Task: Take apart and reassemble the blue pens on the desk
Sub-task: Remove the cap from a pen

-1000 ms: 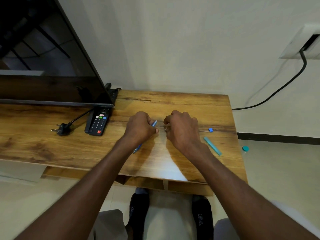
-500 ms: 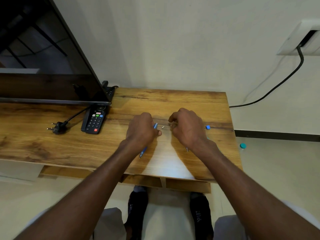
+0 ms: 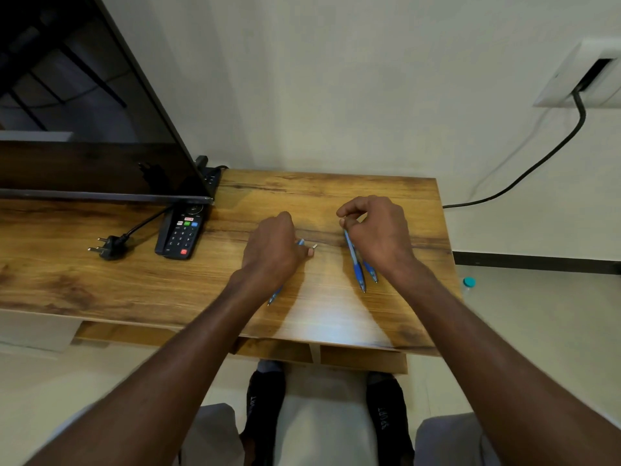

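On the wooden bench [image 3: 100, 280], mid-right, both hands work over blue pens. Left hand [image 3: 274, 252] has fingers curled round one blue pen [image 3: 275, 295], tip poking out near the wrist, blue end showing by the thumb; a small pale part [image 3: 315, 245] lies just beside the fingertips, what it is too small to tell. Right hand [image 3: 379, 232] pinches the top of a second blue pen [image 3: 354, 260] between thumb and forefinger, tip pointing toward the near edge; a third blue pen piece [image 3: 370, 272] lies just beside it, partly under the hand. Judged progress: partway, since one loose part is out and at least one pen looks whole or nearly whole; whether this is disassembly or reassembly cannot be told. Left of the hands: a remote [image 3: 181, 233], a loose plug [image 3: 107, 246] with cord, a dark TV screen [image 3: 84, 129]. Plain wall behind, a wall socket [image 3: 571, 79] with black cable far right, a teal cap [image 3: 468, 281] on the floor, black shoes under the bench.
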`<state>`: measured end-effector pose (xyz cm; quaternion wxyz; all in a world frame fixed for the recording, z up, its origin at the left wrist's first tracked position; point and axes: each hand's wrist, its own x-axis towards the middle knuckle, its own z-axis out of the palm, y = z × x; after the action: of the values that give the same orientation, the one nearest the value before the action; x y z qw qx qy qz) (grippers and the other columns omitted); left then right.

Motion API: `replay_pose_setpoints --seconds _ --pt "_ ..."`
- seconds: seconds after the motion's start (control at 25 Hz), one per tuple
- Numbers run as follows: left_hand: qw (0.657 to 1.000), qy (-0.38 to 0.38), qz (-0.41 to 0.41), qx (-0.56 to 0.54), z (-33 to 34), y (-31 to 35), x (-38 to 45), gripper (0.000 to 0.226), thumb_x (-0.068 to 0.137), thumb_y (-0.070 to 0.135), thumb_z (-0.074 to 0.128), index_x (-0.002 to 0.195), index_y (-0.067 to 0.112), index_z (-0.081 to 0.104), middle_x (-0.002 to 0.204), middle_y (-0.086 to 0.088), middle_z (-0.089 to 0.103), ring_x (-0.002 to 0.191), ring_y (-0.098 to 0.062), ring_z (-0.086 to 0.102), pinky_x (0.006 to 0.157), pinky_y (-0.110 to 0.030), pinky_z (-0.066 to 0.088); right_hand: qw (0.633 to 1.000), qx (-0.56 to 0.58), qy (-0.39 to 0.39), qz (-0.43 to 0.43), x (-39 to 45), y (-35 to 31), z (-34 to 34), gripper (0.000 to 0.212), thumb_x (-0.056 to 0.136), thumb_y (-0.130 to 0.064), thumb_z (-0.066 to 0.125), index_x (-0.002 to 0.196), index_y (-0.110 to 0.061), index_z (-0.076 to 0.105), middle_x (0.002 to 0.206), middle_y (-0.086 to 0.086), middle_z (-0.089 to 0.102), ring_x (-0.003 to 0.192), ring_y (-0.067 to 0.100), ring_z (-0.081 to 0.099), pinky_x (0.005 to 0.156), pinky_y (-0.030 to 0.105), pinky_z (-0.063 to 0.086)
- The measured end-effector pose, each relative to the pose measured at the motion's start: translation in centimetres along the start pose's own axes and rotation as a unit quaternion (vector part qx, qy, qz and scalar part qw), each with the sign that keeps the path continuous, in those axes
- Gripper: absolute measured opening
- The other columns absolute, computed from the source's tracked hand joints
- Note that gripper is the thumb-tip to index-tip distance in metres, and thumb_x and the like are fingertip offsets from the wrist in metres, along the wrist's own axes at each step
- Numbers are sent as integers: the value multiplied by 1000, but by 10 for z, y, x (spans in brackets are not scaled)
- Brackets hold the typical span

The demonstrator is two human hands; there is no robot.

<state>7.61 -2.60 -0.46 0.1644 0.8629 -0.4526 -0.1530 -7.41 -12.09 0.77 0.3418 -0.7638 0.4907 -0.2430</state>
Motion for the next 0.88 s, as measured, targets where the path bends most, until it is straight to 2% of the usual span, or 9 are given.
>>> replay_pose_setpoints --seconds 0.08,0.16,0.32,0.44,0.6,0.72,0.88 --pt "999 33 23 19 -1 6 0 48 85 41 85 117 14 60 112 -6 64 100 -23 60 73 -34 45 1000 7 10 15 0 4 -11 18 96 -8 69 98 -21 81 85 -14 70 76 -5 62 64 10 47" --pt "996 57 64 12 0 17 -1 48 88 38 83 124 14 61 118 -6 61 104 -23 58 76 -31 43 1000 3 12 28 -3 9 -25 15 96 -11 71 96 -22 82 84 -13 73 77 0 66 65 19 53" --pt "989 43 136 -31 7 46 -4 31 92 32 80 115 17 67 102 1 59 96 -20 58 72 -29 35 994 -69 18 79 -5 34 -63 8 91 -22 76 86 -26 81 88 -6 77 85 13 70 76 32 57" --pt "986 17 163 -30 19 62 -4 19 93 28 79 108 20 72 95 4 58 98 -21 59 71 -28 32 980 -161 -27 117 -7 57 -84 6 86 -29 80 81 -24 79 91 -1 78 88 21 70 73 33 54" --pt "981 14 193 16 27 85 0 22 93 27 78 115 26 76 107 3 57 113 -23 52 80 -33 42 967 -202 -103 114 -16 60 -76 31 76 -45 90 92 -23 75 93 0 75 90 21 69 78 39 60" --pt "978 26 197 69 28 98 8 28 92 28 79 120 30 74 122 -1 60 118 -25 50 85 -35 45 960 -236 -122 92 -21 56 -66 36 78 -42 91 98 -18 72 96 1 71 92 21 67 78 35 57" --pt "969 9 233 86 39 106 10 30 93 34 77 123 37 74 119 1 59 113 -23 49 81 -33 37 957 -258 -109 81 -20 59 -62 24 88 -29 83 105 -16 72 98 3 71 90 22 66 72 33 54"
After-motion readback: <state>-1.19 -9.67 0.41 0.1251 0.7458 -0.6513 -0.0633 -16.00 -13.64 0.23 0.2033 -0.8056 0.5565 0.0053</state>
